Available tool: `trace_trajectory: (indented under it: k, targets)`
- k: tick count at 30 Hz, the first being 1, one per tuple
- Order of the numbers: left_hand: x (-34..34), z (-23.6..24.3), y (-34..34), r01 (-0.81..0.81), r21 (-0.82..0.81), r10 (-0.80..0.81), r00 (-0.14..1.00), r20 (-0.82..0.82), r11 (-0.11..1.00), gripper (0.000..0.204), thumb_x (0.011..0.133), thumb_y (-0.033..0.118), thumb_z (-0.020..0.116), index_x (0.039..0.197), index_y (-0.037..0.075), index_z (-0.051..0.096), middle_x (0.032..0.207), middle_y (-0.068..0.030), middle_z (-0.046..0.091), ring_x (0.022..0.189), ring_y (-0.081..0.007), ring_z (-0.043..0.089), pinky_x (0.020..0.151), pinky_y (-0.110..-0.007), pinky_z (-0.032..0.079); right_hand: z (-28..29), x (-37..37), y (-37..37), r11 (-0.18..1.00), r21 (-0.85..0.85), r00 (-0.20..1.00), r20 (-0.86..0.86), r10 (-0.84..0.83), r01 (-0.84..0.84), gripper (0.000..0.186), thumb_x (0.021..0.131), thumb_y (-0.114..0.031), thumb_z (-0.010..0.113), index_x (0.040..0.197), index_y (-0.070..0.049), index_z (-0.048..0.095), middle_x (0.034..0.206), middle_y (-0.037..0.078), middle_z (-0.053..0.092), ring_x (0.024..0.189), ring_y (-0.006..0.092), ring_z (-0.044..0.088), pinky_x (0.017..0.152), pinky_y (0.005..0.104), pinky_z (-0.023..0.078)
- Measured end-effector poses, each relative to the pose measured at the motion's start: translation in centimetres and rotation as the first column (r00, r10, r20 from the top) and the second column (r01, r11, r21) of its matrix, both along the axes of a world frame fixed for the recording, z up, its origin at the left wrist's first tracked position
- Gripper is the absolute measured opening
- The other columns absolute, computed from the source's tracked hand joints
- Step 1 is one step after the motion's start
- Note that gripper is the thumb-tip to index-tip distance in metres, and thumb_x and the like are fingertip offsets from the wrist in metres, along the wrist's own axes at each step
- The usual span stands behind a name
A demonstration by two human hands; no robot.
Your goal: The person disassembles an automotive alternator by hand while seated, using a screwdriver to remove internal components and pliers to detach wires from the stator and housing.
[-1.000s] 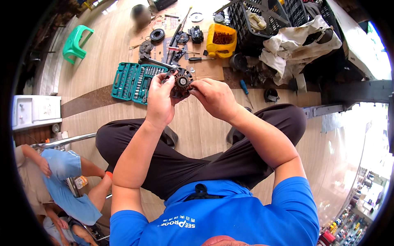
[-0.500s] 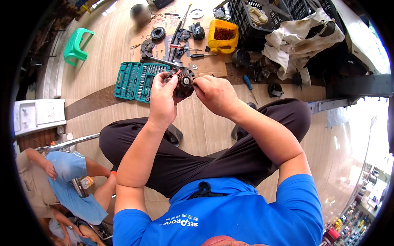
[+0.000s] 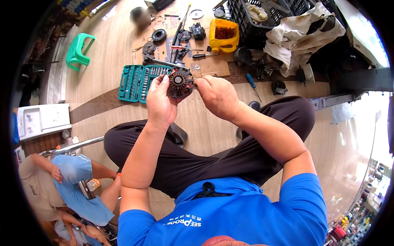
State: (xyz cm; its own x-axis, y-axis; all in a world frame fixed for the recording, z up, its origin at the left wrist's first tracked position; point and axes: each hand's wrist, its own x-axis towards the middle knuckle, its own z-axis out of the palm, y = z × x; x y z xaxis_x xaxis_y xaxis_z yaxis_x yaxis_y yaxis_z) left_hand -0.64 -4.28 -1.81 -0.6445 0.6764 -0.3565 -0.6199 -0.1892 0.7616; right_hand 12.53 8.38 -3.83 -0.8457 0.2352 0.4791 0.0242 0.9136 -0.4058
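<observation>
A round dark motor part with a ring of fins, reddish patches and a pale hub in its middle is held up above the floor. My left hand grips it from the left, thumb along its near-left edge and the other fingers mostly behind it. At the part's right edge my right hand is closed, thumb and forefinger pinched together. Whatever sits in that pinch is too small or hidden to make out. Just beyond the left hand lies an open teal socket set, its right half partly covered by that hand.
Cardboard beyond my hands carries screwdrivers, a black ring and several motor parts. A cut yellow jug holds rusty bits. Black crates and a stained cloth stand right. A green stool and seated people are left.
The motor part has tilted, so its finned face and hub now show more fully toward me. Both hands stay at it, the right still closed at its edge. The whole view has shifted slightly.
</observation>
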Motion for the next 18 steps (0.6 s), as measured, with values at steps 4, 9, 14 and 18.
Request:
trace_trajectory:
  k: [4,9,14,18]
  targets:
    - [-0.6,-0.7,-0.2,0.002,0.060,-0.004,0.999,0.040,0.998,0.024,0.104,0.017,0.036,0.118,0.001,0.047,0.108,-0.0163,0.063,0.093,-0.0304,0.067,0.083,-0.048,0.057,-1.1,-0.1,-0.3,0.986,-0.157,0.999,0.003,-0.052,0.051,0.011,0.086,-0.004,0.060,0.096,-0.003,0.057,0.082,0.013,0.060,0.077,0.0317,0.062,0.066,0.0384,0.051]
    - [-1.8,-1.8,-0.9,0.071,0.186,-0.103,0.980,0.168,0.980,0.039,0.106,0.025,0.028,0.121,-0.001,0.053,0.113,-0.0187,0.065,0.103,-0.0332,0.065,0.093,-0.053,0.053,-1.5,-0.4,-0.7,0.933,-0.352,0.995,-0.034,-0.094,0.076,0.009,0.090,-0.007,0.060,0.097,-0.002,0.058,0.088,0.017,0.061,0.084,0.0367,0.061,0.072,0.0414,0.050]
    - [-1.6,-0.7,-0.7,0.124,0.225,-0.167,0.969,0.185,0.967,0.039,0.106,0.027,0.028,0.122,0.000,0.052,0.120,-0.0190,0.062,0.110,-0.0364,0.062,0.095,-0.056,0.051,-0.5,-0.4,0.5,0.909,-0.401,0.987,-0.060,-0.148,0.112,0.008,0.091,-0.005,0.060,0.098,-0.001,0.058,0.090,0.019,0.061,0.085,0.0383,0.060,0.073,0.0406,0.049]
    - [-1.1,0.2,-0.8,0.213,0.333,-0.251,0.965,0.074,0.919,0.032,0.106,0.024,0.032,0.123,0.003,0.049,0.124,-0.0187,0.059,0.112,-0.0355,0.061,0.091,-0.056,0.053,0.4,-0.3,1.5,0.871,-0.474,0.982,-0.060,-0.177,0.128,0.010,0.093,-0.010,0.058,0.098,-0.002,0.057,0.092,0.019,0.061,0.086,0.0393,0.060,0.074,0.0437,0.049]
